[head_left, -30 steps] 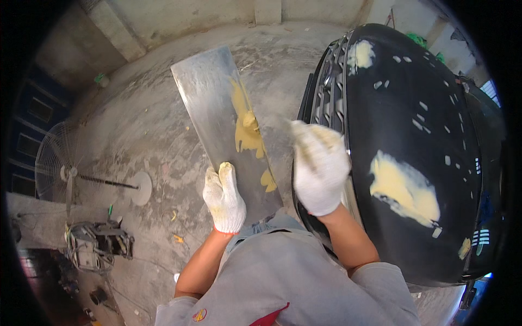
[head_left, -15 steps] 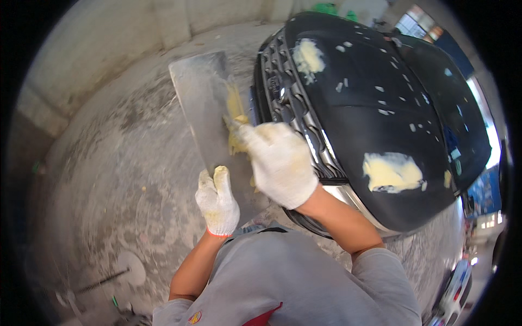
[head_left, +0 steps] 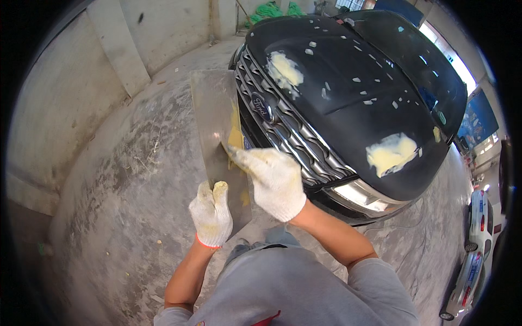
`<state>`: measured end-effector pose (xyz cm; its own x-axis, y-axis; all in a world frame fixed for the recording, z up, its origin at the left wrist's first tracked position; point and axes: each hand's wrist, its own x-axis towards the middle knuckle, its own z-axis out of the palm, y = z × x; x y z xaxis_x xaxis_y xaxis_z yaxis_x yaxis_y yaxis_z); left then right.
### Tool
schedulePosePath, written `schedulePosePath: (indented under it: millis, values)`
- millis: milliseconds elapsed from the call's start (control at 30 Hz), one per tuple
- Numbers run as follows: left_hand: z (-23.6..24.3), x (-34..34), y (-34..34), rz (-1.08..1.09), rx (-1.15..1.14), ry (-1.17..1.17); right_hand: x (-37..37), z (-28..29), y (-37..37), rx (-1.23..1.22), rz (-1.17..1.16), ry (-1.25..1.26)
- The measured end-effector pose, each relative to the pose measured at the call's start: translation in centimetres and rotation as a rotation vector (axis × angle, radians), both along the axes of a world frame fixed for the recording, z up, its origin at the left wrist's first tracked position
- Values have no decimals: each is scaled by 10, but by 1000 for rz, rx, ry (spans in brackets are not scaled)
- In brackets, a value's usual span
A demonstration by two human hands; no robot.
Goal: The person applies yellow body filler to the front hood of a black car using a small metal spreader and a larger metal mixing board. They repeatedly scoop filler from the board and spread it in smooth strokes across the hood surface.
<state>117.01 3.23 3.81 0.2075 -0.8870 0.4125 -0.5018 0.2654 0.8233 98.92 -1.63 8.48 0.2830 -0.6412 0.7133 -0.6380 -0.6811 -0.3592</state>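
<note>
My left hand [head_left: 212, 214], in a white knit glove with yellow stains, grips the lower part of a long metal board [head_left: 209, 114] held out in front of me. Yellow paste [head_left: 235, 130] is smeared along the board's right side. My right hand [head_left: 274, 185], also gloved, is closed on a thin scraper [head_left: 231, 152], its tip at the paste on the board. To the right stands a dark car, its hood [head_left: 348, 108] marked with creamy yellow patches [head_left: 391, 152] and small pale scuffed spots. Its chrome grille [head_left: 288, 138] is just beyond my right hand.
A concrete floor [head_left: 109, 228] runs to a stained wall [head_left: 70, 119] with pillars at the left. Green material [head_left: 266, 15] lies at the back, a blue panel [head_left: 476, 114] stands at the right, and two white cars [head_left: 477, 223] are at the lower right.
My right hand has come from beside the board onto it with the scraper. The view has turned toward the car, showing more grille and bringing the white cars in; the fan has left view.
</note>
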Motion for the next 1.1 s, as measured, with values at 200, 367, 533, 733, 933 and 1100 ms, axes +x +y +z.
schedulePosePath:
  millis: [200, 367, 533, 733, 933, 1100]
  values:
    - [-6, 44, -52, 173, -31, -97, 28, -26, -21, 29, 67, 18]
    - [-39, 73, -91, 305, -93, 324, 59, -2, -80, 361, 24, -636]
    - [-72, 72, -123, 307, 9, 235, 122, -15, -153, 609, 47, -525]
    - [-54, 147, -231, 451, 19, 326, 162, -12, -271, 548, 320, 41]
    - [-31, 179, -325, 463, 48, 149, 215, 4, -366, -36, 257, 105]
    - [-31, 192, -404, 370, -29, 147, 223, 15, -433, -44, 135, 78]
